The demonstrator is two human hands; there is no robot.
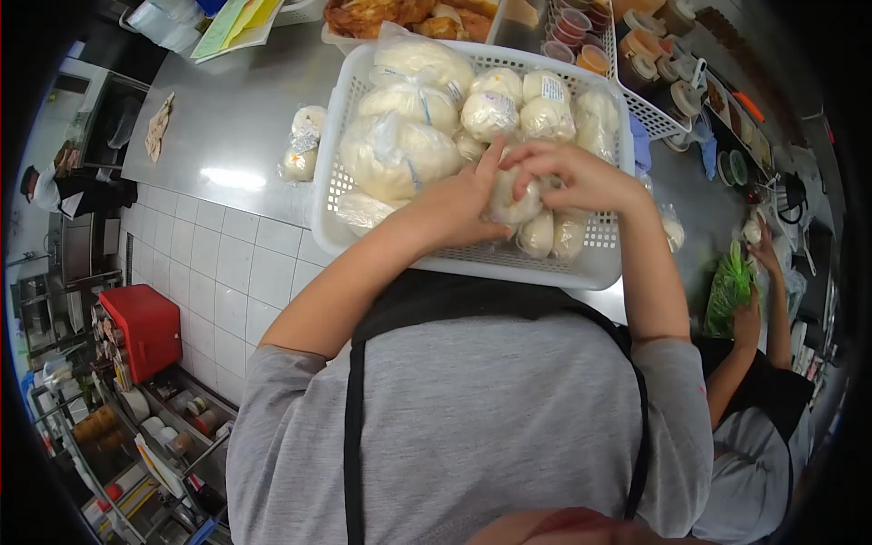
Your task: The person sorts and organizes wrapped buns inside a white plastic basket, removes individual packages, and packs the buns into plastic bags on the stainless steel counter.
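A white perforated plastic basket point(325, 195) holds several pale, dough-like balls in clear plastic wrap. My left hand point(468, 204) curves round the left side of one wrapped dough ball point(516, 204) near the basket's front. From the right, my right hand point(568, 173) bends its fingers over the same ball, at the plastic. Larger bagged dough pieces point(400, 154) fill the basket's left half. Smaller wrapped balls, some with printed labels point(552, 88), sit at the back right. Beside the basket, on the left, lies another wrapped pair of balls point(304, 143).
The basket stands on a steel counter point(241, 118) with a crumpled cloth point(160, 127). Behind it are a tray of browned food point(381, 16) and lidded sauce cups point(572, 25). At right, a co-worker's hands point(761, 254) handle bagged greens point(729, 295). A red box point(141, 331) stands lower left.
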